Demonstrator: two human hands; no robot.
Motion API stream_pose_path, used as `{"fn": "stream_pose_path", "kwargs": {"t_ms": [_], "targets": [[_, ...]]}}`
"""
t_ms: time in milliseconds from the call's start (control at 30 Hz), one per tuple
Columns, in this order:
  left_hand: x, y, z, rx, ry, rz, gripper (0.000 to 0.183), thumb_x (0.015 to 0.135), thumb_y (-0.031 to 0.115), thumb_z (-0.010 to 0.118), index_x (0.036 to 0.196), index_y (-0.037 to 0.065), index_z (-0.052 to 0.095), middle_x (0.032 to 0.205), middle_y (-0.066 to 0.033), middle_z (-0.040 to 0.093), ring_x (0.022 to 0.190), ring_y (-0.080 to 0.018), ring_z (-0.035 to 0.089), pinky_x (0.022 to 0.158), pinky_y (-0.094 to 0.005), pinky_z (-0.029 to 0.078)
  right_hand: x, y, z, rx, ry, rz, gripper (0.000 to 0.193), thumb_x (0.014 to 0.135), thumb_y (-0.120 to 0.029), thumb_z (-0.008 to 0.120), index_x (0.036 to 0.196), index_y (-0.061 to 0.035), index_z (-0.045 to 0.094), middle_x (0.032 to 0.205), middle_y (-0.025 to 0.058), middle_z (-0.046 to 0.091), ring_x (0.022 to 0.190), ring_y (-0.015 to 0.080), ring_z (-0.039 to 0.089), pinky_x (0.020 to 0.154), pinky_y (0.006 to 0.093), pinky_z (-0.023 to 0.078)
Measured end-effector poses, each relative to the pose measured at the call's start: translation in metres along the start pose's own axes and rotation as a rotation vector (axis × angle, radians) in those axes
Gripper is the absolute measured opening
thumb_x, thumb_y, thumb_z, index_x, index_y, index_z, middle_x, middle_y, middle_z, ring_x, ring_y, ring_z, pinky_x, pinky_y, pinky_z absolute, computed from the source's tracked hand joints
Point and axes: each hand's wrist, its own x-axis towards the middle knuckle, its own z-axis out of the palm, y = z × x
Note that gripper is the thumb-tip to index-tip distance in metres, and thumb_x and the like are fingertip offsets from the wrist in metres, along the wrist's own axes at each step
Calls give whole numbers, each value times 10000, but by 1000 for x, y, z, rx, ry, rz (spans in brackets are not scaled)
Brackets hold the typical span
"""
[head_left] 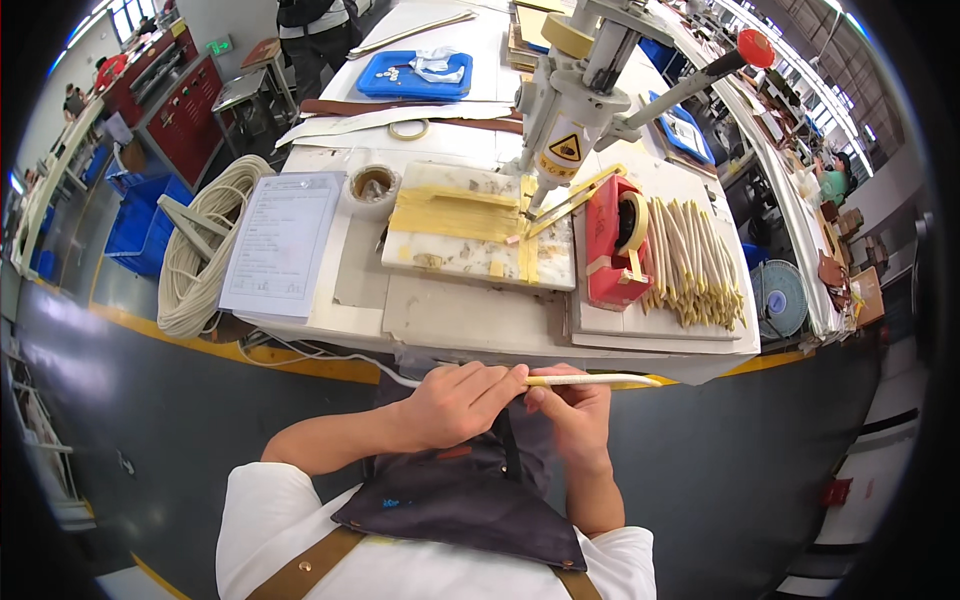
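Observation:
A cream cord (pixel 610 379) lies across both of my hands, in front of the table's near edge. My left hand (pixel 462 402) is closed around it, with the cord trailing out to the left. Fingers and thumb of my right hand (pixel 572 412) pinch it just beside a yellow-wrapped stretch between the two hands. The cord's yellowish end sticks out past my right hand. On the table ahead, a lever press (pixel 570 130) stands over a white block (pixel 400 255) partly covered with yellow tape. A red tape dispenser (pixel 605 245) holds a yellow roll beside a pile of cut cord pieces (pixel 692 260) with yellow ends.
A large coil of cream cord (pixel 180 270) hangs at the table's left, next to a printed sheet (pixel 278 240). A clear tape roll (pixel 373 185) stands near the block. Farther back lies a blue tray (pixel 415 78). A fan (pixel 778 300) stands at the right.

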Motion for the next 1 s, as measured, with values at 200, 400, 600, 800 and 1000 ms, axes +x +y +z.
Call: {"fn": "stream_pose_path", "kwargs": {"t_ms": [200,400,600,800,1000], "targets": [[10,5,-9,-632,-261,-519,192,960,172,665,975,-18,695,693,-43,597,584,-132,567,523,-264,457,14,-8,-19,-554,-142,-304,147,806,-66,820,923,-4,756,763,52,691,649,127,602,578,272,459],[12,-15,-9,-1731,-647,-1345,274,1015,197,624,922,-51,695,630,2,560,417,-19,403,382,-197,302,29,-1,-34,-325,-337,-275,183,760,-77,859,897,-4,763,777,59,709,639,130,596,583,274,462],[-2,-15,3,-2006,-589,-1394,262,1024,195,606,980,-50,686,638,-14,578,412,-15,415,369,-184,312,39,20,-28,-12,-264,-215,329,731,-64,878,1016,27,742,937,84,712,698,117,620,657,248,518],[7,11,-1,-186,-40,-313,107,918,100,708,982,15,693,706,-79,649,529,-167,616,471,-292,471,25,35,-25,126,-128,-114,467,770,-39,852,1191,58,676,978,80,674,704,101,624,612,222,532],[15,17,-9,-854,-330,-959,162,957,124,672,968,-37,676,688,-56,643,496,-116,585,448,-256,445,19,48,-6,404,-108,-52,170,861,-71,779,986,32,725,887,72,635,679,138,614,540,234,459]]}}
